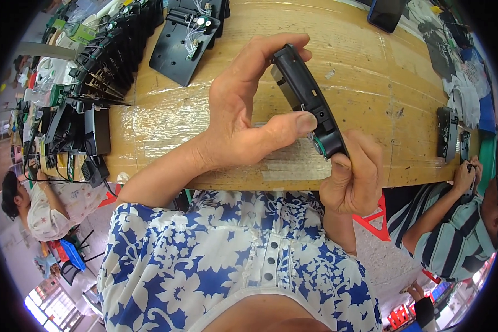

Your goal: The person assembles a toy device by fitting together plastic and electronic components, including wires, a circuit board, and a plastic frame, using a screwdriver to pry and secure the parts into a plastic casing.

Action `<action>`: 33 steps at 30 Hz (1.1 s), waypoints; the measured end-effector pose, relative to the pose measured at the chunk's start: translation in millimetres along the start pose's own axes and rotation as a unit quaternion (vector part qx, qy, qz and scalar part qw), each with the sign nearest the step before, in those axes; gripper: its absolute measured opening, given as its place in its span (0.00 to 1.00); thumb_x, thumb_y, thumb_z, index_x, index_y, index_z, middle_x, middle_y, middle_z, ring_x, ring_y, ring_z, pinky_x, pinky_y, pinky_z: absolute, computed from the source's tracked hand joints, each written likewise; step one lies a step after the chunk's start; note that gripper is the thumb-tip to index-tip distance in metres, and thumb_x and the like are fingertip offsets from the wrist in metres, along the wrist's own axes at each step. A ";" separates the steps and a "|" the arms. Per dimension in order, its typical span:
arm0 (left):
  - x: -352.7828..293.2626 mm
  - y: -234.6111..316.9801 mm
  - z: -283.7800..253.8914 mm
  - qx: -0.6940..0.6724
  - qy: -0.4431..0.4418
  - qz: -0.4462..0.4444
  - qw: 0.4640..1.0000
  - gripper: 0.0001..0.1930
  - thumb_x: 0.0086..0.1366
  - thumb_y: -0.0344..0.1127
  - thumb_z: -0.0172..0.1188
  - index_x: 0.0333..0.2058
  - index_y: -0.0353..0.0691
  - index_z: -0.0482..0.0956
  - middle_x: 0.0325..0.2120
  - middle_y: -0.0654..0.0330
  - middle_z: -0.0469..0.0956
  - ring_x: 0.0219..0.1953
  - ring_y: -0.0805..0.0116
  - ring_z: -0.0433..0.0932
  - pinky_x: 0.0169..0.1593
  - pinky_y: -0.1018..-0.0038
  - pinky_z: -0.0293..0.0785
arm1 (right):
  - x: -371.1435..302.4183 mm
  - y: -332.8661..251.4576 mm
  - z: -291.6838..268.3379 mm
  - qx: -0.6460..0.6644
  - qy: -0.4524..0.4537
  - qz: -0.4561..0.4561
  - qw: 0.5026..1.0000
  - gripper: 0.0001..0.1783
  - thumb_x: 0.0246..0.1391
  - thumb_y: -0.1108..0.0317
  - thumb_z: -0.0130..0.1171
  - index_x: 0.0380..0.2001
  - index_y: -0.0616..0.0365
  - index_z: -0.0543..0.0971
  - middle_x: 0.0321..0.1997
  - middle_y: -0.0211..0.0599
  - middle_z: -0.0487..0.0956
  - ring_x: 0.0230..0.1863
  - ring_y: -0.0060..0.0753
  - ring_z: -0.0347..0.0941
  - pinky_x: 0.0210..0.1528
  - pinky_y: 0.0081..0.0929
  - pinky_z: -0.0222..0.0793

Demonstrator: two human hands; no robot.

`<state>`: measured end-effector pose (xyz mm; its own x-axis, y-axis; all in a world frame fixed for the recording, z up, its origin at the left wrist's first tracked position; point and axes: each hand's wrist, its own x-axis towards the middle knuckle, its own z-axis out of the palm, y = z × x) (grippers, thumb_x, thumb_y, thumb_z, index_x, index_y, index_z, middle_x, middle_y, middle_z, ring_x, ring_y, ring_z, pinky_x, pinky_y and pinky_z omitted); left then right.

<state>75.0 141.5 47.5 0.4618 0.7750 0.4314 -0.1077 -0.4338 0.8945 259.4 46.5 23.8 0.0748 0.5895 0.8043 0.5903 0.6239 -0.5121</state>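
Both hands hold a long black plastic casing tilted above the counter's near edge. The left hand arches over it, fingertips curled on the far end, thumb pressing its middle. The right hand is fisted around its lower end.

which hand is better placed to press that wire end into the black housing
Left, probably. The left hand spans the black housing, its thumb tip already beside the thin wire. The right hand is closed around the lower end, steadying it.
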 end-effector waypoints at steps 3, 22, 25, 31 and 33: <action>1.0 -1.3 -0.7 -0.015 -0.003 0.009 1.000 0.42 0.53 0.36 0.67 0.66 0.26 0.62 0.58 0.47 0.72 0.65 0.58 0.69 0.69 0.63 0.58 | 1.7 -3.8 -1.3 -0.013 -0.016 -0.021 1.000 0.16 0.58 0.69 0.67 0.47 0.64 0.80 0.38 0.47 0.80 0.29 0.42 0.75 0.29 0.31 0.70; 0.5 2.5 6.6 -0.211 -0.013 -0.182 0.960 0.38 0.58 0.45 0.58 0.64 0.29 0.67 0.54 0.49 0.77 0.55 0.60 0.76 0.61 0.66 0.69 | 28.4 -34.4 8.4 -0.057 -0.004 -0.025 0.998 0.16 0.53 0.70 0.72 0.41 0.65 0.79 0.32 0.46 0.78 0.23 0.41 0.74 0.22 0.31 0.69; 0.4 3.2 6.2 -0.203 -0.018 -0.198 0.959 0.37 0.58 0.45 0.58 0.63 0.29 0.68 0.53 0.49 0.77 0.53 0.61 0.77 0.60 0.67 0.70 | 28.4 -33.5 8.6 -0.044 -0.001 -0.017 0.999 0.15 0.53 0.70 0.72 0.40 0.65 0.79 0.31 0.45 0.78 0.23 0.41 0.73 0.22 0.31 0.68; 1.6 0.7 7.4 -0.203 -0.025 -0.228 0.952 0.33 0.60 0.42 0.60 0.61 0.29 0.71 0.50 0.51 0.79 0.51 0.65 0.78 0.57 0.70 0.72 | 24.8 -31.3 8.1 -0.025 0.017 0.037 0.999 0.12 0.55 0.71 0.71 0.37 0.65 0.79 0.29 0.42 0.78 0.23 0.38 0.73 0.23 0.29 0.68; 2.3 0.7 6.5 -0.200 -0.026 -0.239 0.950 0.32 0.60 0.41 0.61 0.60 0.29 0.72 0.49 0.52 0.80 0.50 0.68 0.79 0.56 0.72 0.72 | 23.7 -31.5 4.6 -0.012 0.033 0.071 0.997 0.10 0.56 0.71 0.69 0.35 0.65 0.79 0.28 0.40 0.78 0.23 0.34 0.72 0.23 0.27 0.67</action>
<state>81.7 140.0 48.3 0.5832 0.8117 -0.0313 -0.1972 0.1789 0.9639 238.9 43.2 57.7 0.2114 0.6353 0.7428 0.5889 0.5237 -0.6155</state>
